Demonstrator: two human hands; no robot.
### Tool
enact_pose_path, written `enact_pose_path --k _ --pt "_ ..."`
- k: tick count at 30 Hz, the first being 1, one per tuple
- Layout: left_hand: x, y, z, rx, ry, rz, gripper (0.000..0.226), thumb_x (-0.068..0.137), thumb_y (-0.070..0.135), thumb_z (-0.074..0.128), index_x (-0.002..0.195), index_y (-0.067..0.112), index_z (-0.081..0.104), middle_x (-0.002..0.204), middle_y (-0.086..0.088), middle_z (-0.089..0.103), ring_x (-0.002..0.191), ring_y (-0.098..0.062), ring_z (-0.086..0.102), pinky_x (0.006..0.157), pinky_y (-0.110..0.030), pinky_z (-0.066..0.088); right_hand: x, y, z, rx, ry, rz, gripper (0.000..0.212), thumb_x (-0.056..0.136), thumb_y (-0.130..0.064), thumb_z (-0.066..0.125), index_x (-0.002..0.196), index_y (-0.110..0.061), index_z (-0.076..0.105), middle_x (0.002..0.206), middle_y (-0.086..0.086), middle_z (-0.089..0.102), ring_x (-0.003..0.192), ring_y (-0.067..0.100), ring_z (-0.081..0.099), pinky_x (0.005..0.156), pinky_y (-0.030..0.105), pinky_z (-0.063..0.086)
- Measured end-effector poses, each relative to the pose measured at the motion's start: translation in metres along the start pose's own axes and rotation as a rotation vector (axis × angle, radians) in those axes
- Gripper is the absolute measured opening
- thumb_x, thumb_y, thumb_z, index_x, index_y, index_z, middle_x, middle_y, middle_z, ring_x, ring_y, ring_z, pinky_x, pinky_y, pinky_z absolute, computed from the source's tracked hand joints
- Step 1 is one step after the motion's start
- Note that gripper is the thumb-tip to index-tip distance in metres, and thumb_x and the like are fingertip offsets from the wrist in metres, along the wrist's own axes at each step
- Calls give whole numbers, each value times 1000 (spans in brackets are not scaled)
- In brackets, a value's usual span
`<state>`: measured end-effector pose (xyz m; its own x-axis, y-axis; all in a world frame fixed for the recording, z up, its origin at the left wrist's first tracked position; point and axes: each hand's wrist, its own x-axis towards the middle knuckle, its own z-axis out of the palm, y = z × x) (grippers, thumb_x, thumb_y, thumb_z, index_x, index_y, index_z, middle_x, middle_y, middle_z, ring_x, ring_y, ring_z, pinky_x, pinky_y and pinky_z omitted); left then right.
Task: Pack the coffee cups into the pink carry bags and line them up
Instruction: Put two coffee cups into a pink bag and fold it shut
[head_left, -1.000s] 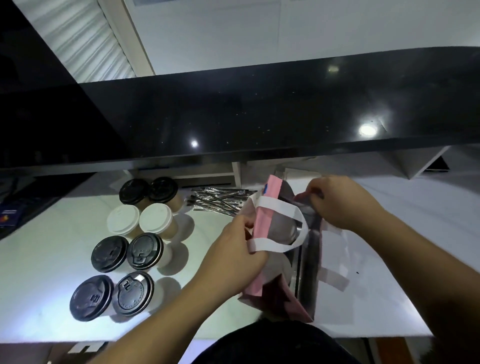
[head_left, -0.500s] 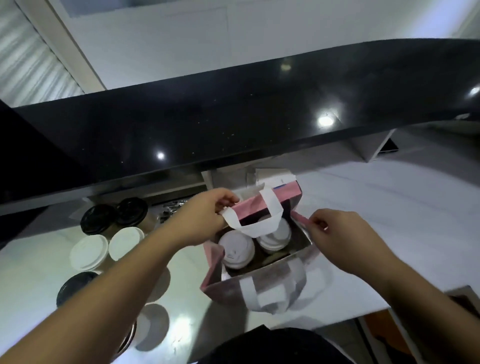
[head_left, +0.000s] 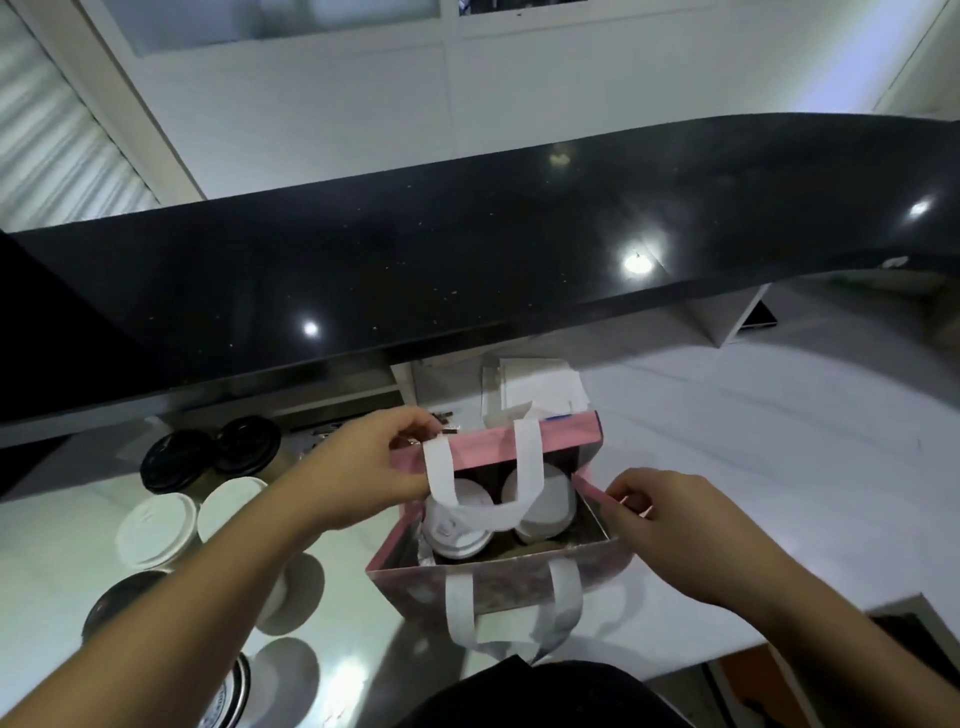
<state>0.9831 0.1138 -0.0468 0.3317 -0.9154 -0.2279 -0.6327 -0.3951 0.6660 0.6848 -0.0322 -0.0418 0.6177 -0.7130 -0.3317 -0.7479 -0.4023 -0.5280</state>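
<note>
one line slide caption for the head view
Both hands hold open a pink bag with two white-lidded cups inside.

A carry bag (head_left: 498, 587) stood on the surface (head_left: 753, 493) with two cups (head_left: 457, 525) side by side inside it. More cups (head_left: 156, 530) stood in pairs to its left. A raised counter (head_left: 467, 249) ran behind everything.
</note>
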Motion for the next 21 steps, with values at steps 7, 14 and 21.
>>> enact_pose_path --k 7,14,21 --pt "-22 -19 -11 -48 157 -78 47 67 60 83 110 50 65 108 31 69 98 7 67 82 -26 57 31 11 -22 244 -153 10 37 93 -58 53 86 -28 74 82 -14 76 68 10 73 69 39 64" --pt "-21 -23 -3 -87 195 -95 38 81 29 84 109 49 67 108 26 71 98 2 69 81 -23 53 150 25 0 25 21 14 16 98 -28 56 91 -30 70 87 -12 73 75 8 66 77 39 62" --pt "-27 -22 -5 -173 155 -50 20 97 25 72 106 43 75 105 18 77 101 -3 72 82 -12 53 236 -3 33 -176 -151 -73 31 93 -20 64 123 -16 69 117 4 74 97 25 70 89 35 57"
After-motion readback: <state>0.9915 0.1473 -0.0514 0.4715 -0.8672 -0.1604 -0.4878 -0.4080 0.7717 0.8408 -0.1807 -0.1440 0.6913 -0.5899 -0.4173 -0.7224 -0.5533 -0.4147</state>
